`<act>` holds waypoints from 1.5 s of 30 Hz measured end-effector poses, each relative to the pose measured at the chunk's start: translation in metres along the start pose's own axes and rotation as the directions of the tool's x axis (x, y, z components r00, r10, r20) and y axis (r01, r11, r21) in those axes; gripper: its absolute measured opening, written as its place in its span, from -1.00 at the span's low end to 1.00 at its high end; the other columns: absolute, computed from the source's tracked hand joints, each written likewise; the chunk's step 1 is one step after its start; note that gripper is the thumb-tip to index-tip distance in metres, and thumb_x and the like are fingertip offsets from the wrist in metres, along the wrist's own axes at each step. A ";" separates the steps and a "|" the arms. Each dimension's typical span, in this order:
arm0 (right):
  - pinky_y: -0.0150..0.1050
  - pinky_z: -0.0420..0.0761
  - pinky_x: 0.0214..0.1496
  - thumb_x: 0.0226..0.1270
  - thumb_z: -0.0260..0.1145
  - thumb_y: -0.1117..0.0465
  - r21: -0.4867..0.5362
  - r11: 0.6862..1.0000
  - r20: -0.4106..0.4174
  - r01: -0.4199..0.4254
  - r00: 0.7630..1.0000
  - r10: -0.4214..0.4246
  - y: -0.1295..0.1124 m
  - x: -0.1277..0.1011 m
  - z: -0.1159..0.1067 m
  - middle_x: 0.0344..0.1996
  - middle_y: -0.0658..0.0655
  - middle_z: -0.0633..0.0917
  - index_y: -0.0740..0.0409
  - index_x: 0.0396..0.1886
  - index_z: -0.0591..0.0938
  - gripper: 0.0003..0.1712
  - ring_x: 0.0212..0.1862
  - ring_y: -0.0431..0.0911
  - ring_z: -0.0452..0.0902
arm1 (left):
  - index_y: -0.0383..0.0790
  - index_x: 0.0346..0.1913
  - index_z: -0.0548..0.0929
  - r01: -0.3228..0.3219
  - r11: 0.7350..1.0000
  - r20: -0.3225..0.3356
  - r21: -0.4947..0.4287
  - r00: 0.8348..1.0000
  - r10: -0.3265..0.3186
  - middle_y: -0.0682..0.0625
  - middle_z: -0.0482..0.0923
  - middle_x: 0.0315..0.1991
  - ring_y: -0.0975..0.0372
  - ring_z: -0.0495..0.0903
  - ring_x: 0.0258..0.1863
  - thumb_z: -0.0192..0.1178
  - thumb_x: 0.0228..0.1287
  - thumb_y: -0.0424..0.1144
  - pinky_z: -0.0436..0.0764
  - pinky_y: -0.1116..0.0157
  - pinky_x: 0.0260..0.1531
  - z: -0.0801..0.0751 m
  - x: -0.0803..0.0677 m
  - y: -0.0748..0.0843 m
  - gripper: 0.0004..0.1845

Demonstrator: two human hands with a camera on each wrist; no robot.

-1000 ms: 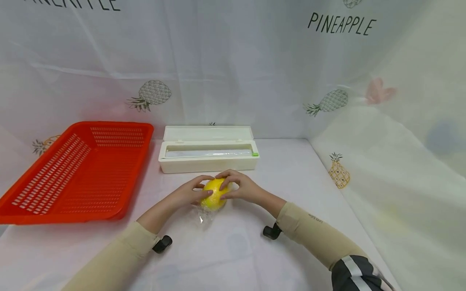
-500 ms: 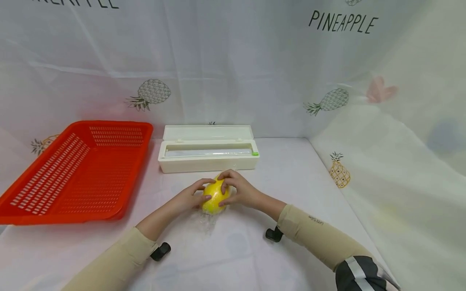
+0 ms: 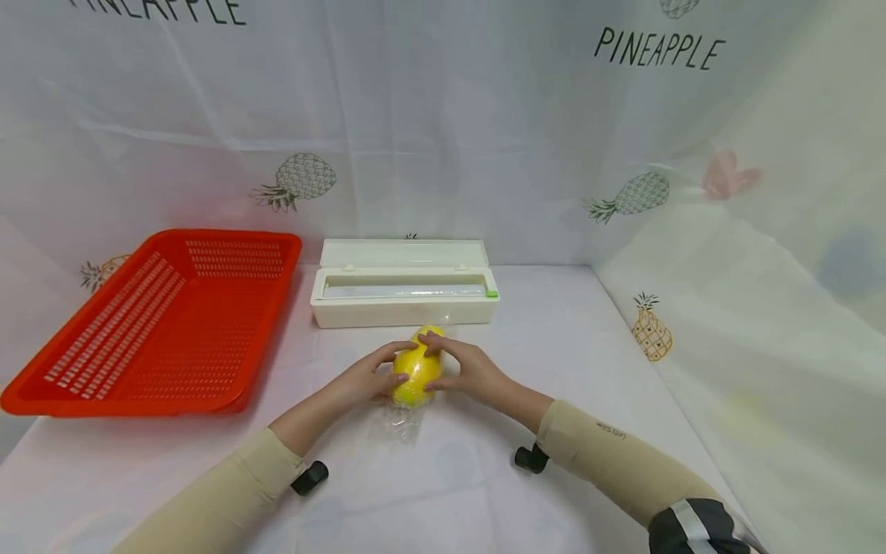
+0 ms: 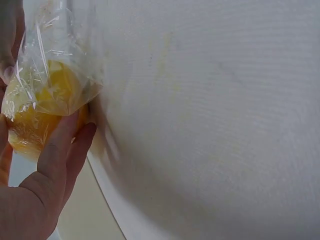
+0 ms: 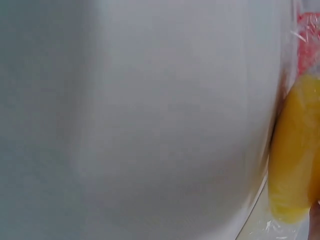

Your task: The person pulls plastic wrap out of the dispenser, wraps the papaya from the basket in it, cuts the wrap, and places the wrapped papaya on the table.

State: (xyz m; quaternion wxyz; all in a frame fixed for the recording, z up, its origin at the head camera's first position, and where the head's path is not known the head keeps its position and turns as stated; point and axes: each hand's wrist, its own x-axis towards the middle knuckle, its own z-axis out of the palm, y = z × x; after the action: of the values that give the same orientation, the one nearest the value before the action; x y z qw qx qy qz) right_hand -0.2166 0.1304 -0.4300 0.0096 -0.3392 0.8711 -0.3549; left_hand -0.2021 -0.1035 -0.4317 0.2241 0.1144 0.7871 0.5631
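A yellow fruit (image 3: 414,377), narrower at its far end, sits between both hands near the middle of the table. Clear plastic film (image 3: 404,425) covers it, with a loose crumpled end hanging toward the person. My left hand (image 3: 368,375) grips the fruit's left side with curled fingers and thumb. From the right, my right hand (image 3: 472,371) holds it the same way, fingertips on its upper side. In the left wrist view the film (image 4: 52,47) bunches loosely over the fruit. The right wrist view shows the fruit (image 5: 292,150) lengthwise at its right edge.
Just beyond the hands stands a white cling film box (image 3: 404,313), lid raised, with a film roll (image 3: 404,291) inside and a green slider (image 3: 492,294) at its right end. A red plastic basket (image 3: 208,338) lies at the left. Pineapple-print cloth (image 3: 457,138) hangs behind.
The fruit has turned in the hands, so its narrower far end now shows past the fingers. Both hands keep hold of it. The head view has shifted slightly.
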 end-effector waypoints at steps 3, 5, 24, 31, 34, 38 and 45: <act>-0.13 0.34 0.34 0.00 0.57 0.11 -0.058 0.998 -0.047 0.008 0.999 -0.011 -0.004 -0.008 0.002 0.08 -0.01 0.64 0.09 0.31 0.49 -0.18 0.35 -0.08 0.34 | 0.03 0.37 0.39 -0.017 1.000 -0.006 0.015 1.000 0.017 -0.38 0.15 0.39 0.02 0.60 -0.12 0.21 0.36 -0.31 0.68 0.13 -0.21 0.003 0.000 0.001 -0.45; -0.14 0.38 0.30 -0.01 0.58 0.10 -0.105 0.994 -0.087 0.013 0.996 -0.022 -0.007 -0.013 0.004 0.15 0.03 0.61 0.14 0.22 0.56 -0.26 0.32 -0.07 0.38 | 0.00 0.37 0.39 -0.025 0.999 -0.011 0.022 1.000 0.025 -0.40 0.15 0.38 0.01 0.60 -0.11 0.21 0.35 -0.33 0.68 0.12 -0.22 0.005 -0.001 0.002 -0.45; -0.16 0.61 0.02 0.02 0.53 0.40 0.436 0.890 -0.076 -0.134 0.980 0.185 -0.006 -0.001 0.008 0.22 0.16 0.50 0.30 0.11 0.62 -0.43 0.23 0.10 0.45 | 0.01 0.40 0.40 -0.016 0.996 -0.138 -0.085 0.990 0.004 -0.29 0.19 0.36 -0.09 0.58 -0.02 0.33 0.24 -0.36 0.69 0.13 -0.23 0.004 -0.010 -0.006 -0.33; -0.23 0.58 0.06 0.06 0.50 0.43 0.507 0.830 -0.050 -0.232 0.954 0.297 0.003 0.007 0.010 0.19 0.11 0.49 0.25 0.12 0.62 -0.45 0.23 0.06 0.45 | -0.01 0.42 0.38 -0.021 0.997 -0.138 -0.077 0.990 0.010 -0.31 -0.01 0.40 -0.27 0.39 0.21 0.30 0.25 -0.40 0.67 0.13 -0.17 0.002 -0.002 -0.005 -0.32; -0.20 0.57 0.09 0.08 0.49 0.45 0.513 0.827 -0.043 -0.229 0.956 0.291 0.006 0.003 0.012 0.19 0.14 0.47 0.27 0.13 0.60 -0.45 0.24 0.08 0.43 | 0.01 0.41 0.40 -0.006 0.999 -0.145 -0.039 0.989 0.001 -0.32 0.01 0.37 -0.28 0.37 0.23 0.31 0.25 -0.39 0.67 0.15 -0.15 0.004 0.002 -0.006 -0.33; -0.17 0.54 0.15 0.10 0.51 0.36 0.415 0.893 -0.052 -0.173 0.976 0.213 0.007 0.000 0.013 0.19 0.08 0.47 0.20 0.12 0.62 -0.47 0.25 0.02 0.41 | 0.07 0.41 0.40 0.024 1.000 -0.161 -0.017 0.987 -0.026 -0.30 0.07 0.33 -0.26 0.42 0.19 0.32 0.24 -0.37 0.67 0.18 -0.17 0.005 0.003 -0.008 -0.32; -0.10 0.49 0.20 0.10 0.53 0.28 0.242 0.970 -0.111 -0.019 0.993 0.047 -0.006 -0.007 0.009 0.04 -0.08 0.58 0.07 -0.03 0.70 -0.60 0.15 -0.14 0.45 | 0.03 0.44 0.35 -0.019 1.000 -0.114 -0.005 0.993 0.018 -0.26 0.16 0.42 -0.17 0.52 0.11 0.29 0.28 -0.36 0.67 0.18 -0.15 -0.003 0.009 -0.005 -0.31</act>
State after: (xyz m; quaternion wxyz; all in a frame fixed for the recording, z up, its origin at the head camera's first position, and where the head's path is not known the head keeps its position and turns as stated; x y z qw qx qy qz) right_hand -0.2055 0.1265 -0.4348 0.0058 -0.2997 0.8263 -0.4768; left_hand -0.2107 -0.1036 -0.4378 0.1741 0.0886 0.7959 0.5730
